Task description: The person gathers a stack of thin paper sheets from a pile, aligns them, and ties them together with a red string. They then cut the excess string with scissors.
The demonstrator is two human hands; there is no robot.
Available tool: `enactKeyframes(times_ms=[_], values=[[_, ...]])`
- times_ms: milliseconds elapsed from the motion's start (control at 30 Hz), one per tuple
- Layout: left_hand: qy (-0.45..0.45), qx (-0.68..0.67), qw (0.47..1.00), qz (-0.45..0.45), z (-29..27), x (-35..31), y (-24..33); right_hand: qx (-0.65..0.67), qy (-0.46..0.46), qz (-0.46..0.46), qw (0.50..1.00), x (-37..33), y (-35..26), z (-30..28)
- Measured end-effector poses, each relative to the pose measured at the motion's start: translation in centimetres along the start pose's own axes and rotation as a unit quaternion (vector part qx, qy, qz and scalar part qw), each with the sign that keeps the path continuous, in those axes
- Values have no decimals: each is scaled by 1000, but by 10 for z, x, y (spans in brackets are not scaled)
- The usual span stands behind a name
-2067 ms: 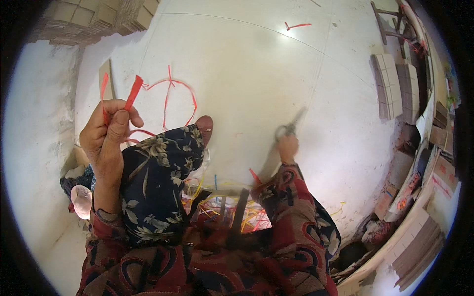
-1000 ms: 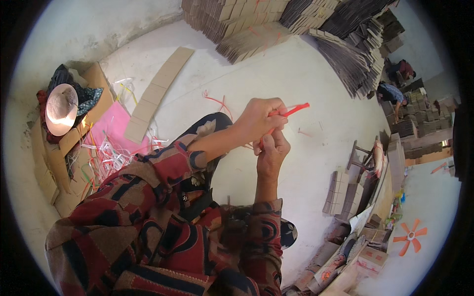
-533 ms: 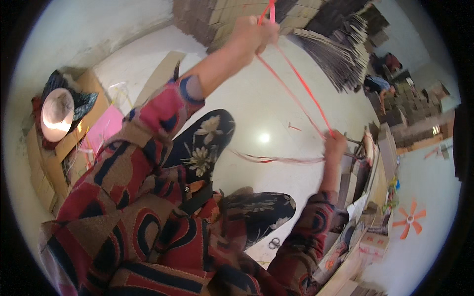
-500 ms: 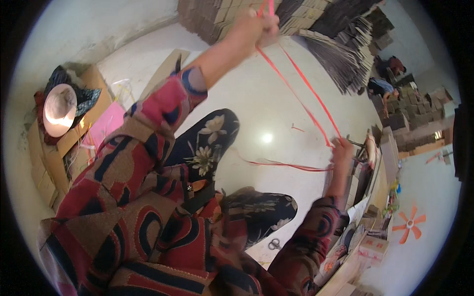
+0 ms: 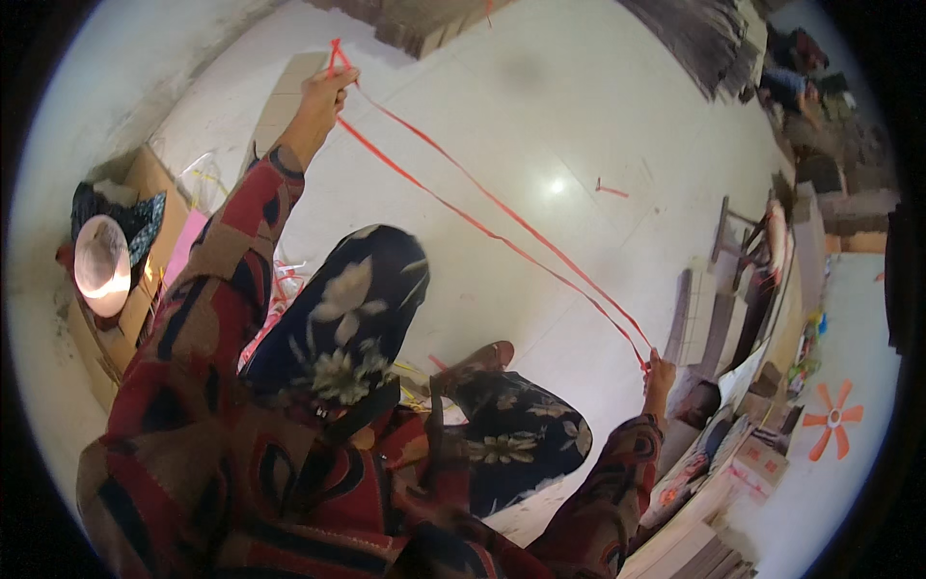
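Note:
A long red strap (image 5: 502,234), thin and ribbon-like, runs doubled in two strands between my hands above the pale floor. At the upper left my left hand (image 5: 326,95) is closed round one end, with a small loop sticking up past the fingers. My right hand (image 5: 660,374), lower on the right, pinches the other end. Both arms are spread wide, and the strands hang nearly straight with a slight sag. Under them are my knees in dark flowered trousers (image 5: 352,309).
A pale round hat (image 5: 102,265) lies by a cardboard box (image 5: 166,198) on the left. Stacked cardboard (image 5: 699,39) stands at the far right. A wooden stool (image 5: 735,232) and a carton (image 5: 758,465) are along the right side. An orange fan (image 5: 832,419) shows near the right wall.
My left hand has swung left, and my right hand has moved lower. The doubled strap now stretches wider between them. My view has shifted, showing less of the cardboard stacks at the back.

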State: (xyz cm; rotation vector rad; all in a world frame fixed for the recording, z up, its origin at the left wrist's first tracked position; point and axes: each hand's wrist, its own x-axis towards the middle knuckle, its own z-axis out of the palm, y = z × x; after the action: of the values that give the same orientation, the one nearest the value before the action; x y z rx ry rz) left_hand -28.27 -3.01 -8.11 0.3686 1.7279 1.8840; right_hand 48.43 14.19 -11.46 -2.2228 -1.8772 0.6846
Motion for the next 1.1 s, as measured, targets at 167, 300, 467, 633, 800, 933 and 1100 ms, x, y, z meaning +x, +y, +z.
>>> enactKeyframes(times_ms=[167,300,467,633,800,933,1100], values=[[104,-13,989,-104,26,17,-108,1,-108,187,976,17,-18,81],[105,14,986,-125,18,47,-171,-18,-172,183,968,45,-19,126],[107,62,983,-135,14,70,-204,70,-177,279,941,80,-11,195],[60,229,958,-163,30,98,-250,-102,-81,-13,991,118,51,219],[41,606,793,-37,-36,87,-297,-342,9,16,939,98,-27,229],[105,627,771,-28,-51,48,-297,-393,16,-146,908,84,-72,231],[102,581,803,88,-90,3,-273,-191,-184,-399,878,56,-123,285]])
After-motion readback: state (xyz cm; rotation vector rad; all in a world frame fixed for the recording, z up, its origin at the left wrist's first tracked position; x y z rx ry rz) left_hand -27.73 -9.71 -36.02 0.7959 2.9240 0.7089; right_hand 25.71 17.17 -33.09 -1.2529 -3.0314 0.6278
